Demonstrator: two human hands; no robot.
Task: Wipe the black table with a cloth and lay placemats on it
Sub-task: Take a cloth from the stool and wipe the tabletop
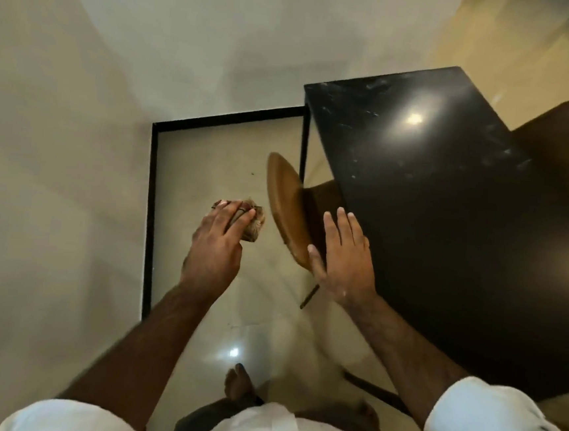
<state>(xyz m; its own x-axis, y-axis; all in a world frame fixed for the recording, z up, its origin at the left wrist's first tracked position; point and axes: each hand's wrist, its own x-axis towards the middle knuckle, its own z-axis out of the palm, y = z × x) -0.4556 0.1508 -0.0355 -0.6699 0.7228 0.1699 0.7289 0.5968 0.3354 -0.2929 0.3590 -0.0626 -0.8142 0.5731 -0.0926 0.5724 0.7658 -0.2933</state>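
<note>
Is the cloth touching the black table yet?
Apart. The head view shows the cloth bunched in the left hand, with bare floor between it and the black table.

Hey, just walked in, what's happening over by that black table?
A person in a white shirt stands beside the black table, looking down. Their left hand grips a bunched brownish cloth out over the floor, not yet on the table. Their right hand is open and flat near the table's edge, above a tan chair tucked underneath. The tabletop shows light smudges and no placemats, so wiping seems about to start.
</note>
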